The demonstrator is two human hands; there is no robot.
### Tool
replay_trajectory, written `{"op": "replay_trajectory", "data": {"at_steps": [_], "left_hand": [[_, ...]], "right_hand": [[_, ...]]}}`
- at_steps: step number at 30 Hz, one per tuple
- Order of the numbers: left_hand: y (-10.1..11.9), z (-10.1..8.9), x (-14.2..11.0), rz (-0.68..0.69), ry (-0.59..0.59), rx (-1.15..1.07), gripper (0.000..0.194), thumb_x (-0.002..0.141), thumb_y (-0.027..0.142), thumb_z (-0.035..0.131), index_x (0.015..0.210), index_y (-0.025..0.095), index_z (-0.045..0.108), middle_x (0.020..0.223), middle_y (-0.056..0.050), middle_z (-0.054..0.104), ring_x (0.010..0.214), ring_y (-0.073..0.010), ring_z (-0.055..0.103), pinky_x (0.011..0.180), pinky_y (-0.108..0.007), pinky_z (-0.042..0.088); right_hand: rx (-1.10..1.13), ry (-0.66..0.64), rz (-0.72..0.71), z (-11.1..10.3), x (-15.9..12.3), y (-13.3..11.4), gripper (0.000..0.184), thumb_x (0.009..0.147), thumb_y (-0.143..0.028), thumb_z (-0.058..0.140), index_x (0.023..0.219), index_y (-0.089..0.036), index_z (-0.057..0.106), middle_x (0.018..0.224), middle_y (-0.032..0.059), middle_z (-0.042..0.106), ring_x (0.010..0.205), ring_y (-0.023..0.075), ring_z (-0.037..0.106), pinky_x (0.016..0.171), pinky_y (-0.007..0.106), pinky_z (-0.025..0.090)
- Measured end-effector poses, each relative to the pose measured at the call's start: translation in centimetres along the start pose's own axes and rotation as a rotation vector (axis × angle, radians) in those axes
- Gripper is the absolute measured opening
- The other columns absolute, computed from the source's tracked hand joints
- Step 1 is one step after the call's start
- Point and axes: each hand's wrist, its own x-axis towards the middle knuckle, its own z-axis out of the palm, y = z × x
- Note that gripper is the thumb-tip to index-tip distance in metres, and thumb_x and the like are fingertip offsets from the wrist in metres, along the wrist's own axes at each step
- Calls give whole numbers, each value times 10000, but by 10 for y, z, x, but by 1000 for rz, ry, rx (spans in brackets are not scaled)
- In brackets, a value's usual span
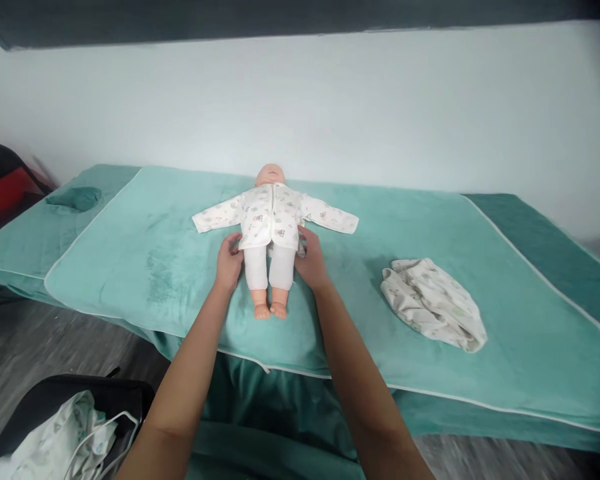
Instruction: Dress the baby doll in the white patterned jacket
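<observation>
A baby doll (271, 175) lies on its back on the green bed cover, head towards the wall and feet towards me. It has on a white printed baby jacket (271, 215) with both sleeves stretched out sideways, and white trousers (283, 268). At the jacket's lower left corner, my left hand (229, 259) has its curled fingers closed on the hem. My right hand (311, 259) grips the opposite lower corner beside the doll's hip, thumb and fingers bent around the cloth. The fingertips of both hands are partly hidden by the fabric.
A crumpled white printed cloth (434, 305) lies to the right on the green bed cover (170, 280). The bed has a face hole (75, 199) at its left end. Lower left, a black chair (130, 393) holds printed fabric and a white cord. A white wall stands behind.
</observation>
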Motion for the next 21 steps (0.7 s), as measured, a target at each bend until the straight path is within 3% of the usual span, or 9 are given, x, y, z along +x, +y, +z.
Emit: {"op": "replay_trajectory", "data": {"at_steps": [5,9,12,14,16,21], "left_hand": [[-9,4,2,64,45,164,408,854,246,655,1257,221,600,1290,-98,653,969,-188,669,884,-373,574],[-13,6,1,108,43,198,538,827,226,698,1343,239,548,1352,-105,588,911,-157,627,857,-357,570],[-14,7,1,148,36,270,580,814,216,722,1366,243,545,1357,-104,572,881,-147,594,846,-349,558],[-15,7,0,182,45,317,522,838,202,692,1344,232,564,1304,-97,591,893,-156,589,862,-354,547],[-15,6,-1,222,68,342,449,864,178,644,1307,226,582,1236,-85,607,957,-178,596,899,-363,536],[-9,1,-9,355,182,443,342,840,46,524,1114,225,620,1106,-65,596,1065,-216,578,972,-387,501]], "right_hand": [[-150,79,103,2,-2,-6,512,832,-281,603,1335,-185,603,1220,140,630,1050,262,613,965,492,531],[-177,44,95,2,-5,-11,522,840,-296,609,1354,-206,603,1188,122,666,1036,270,625,940,462,517],[-163,27,106,1,-7,-13,403,861,-323,600,1252,-250,661,1125,95,710,990,271,630,877,433,512],[-143,80,137,1,-7,-14,281,885,-357,556,1091,-243,709,1001,79,731,892,254,617,822,410,502],[-123,156,166,0,-7,-14,282,907,-391,500,977,-218,712,908,65,726,823,232,593,792,387,485],[-60,342,234,-5,-11,-12,273,881,-359,493,952,-190,696,850,27,693,752,182,547,749,328,449]]}}
